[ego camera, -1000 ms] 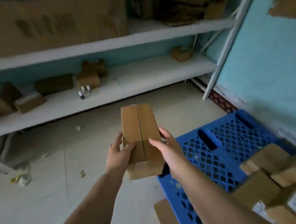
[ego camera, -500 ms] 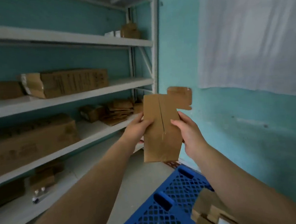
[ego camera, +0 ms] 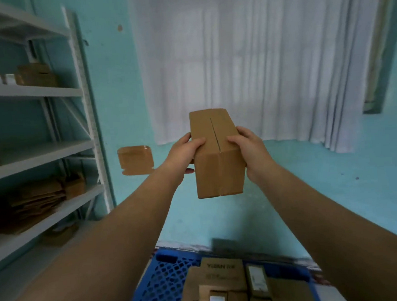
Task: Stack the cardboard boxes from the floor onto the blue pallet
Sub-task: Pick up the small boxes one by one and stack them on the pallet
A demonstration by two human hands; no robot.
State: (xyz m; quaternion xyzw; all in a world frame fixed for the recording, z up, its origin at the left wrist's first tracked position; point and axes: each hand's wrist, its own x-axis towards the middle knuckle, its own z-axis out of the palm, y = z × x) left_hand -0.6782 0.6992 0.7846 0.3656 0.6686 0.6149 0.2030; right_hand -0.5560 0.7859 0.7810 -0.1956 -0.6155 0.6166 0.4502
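— What have your hands got?

— My left hand [ego camera: 184, 149] and right hand [ego camera: 249, 146] clamp one cardboard box [ego camera: 216, 153] between them at the centre of the frame. On each side the thumb lies over the top face and the fingers curl round the flank, so both hands are closed on it. I hold it lengthways, near end facing me and the flap seam on top, because I judge that a long narrow box is steadier pinched across its width.

— Is it anywhere near the pallet?

— It is in the air, well above it. The blue pallet [ego camera: 164, 277] sits at the bottom centre of the frame against the foot of the turquoise wall [ego camera: 336, 187]. The stacked boxes [ego camera: 225, 282] already on it fill its middle and right.

— So where is there room?

— The bare lattice shows at the pallet's left, beside the stack, and that looks like the open spot. I could also go on top of the stack, though blur hides how level it is.

— Anything in the way?

— Nothing lies between the box and the pallet, so I judge the way down is clear. The shelving [ego camera: 84, 144] stands at the left edge of the frame, well apart from my arms. A white curtain [ego camera: 257, 64] hangs at the upper right, behind the box. The pallet's far edge seems to touch the wall, so I should not overshoot.
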